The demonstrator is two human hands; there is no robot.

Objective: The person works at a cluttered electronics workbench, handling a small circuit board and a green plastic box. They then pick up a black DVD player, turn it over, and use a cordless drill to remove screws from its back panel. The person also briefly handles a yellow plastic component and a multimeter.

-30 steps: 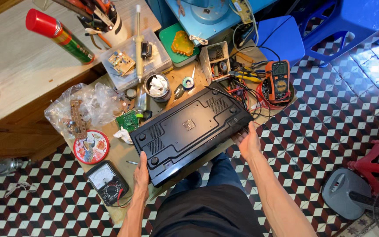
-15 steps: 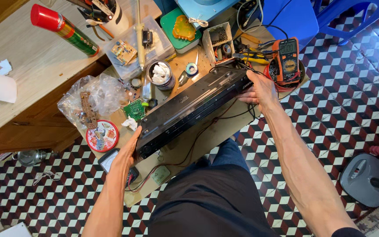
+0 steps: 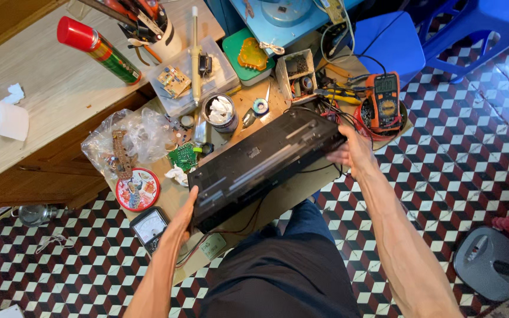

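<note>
Black device casing, tilted, between left hand, right hand

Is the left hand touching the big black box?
Touching. The head view shows the left hand pressed flat against the near end of the big black box, with no gap between them.

red-capped spray can with green label, lying on the wooden top; round red tin with pictured lid, left of the workboard; orange multimeter with grey screen, far right; analogue meter, white dial, near edge; clear plastic bag, crumpled.
</note>
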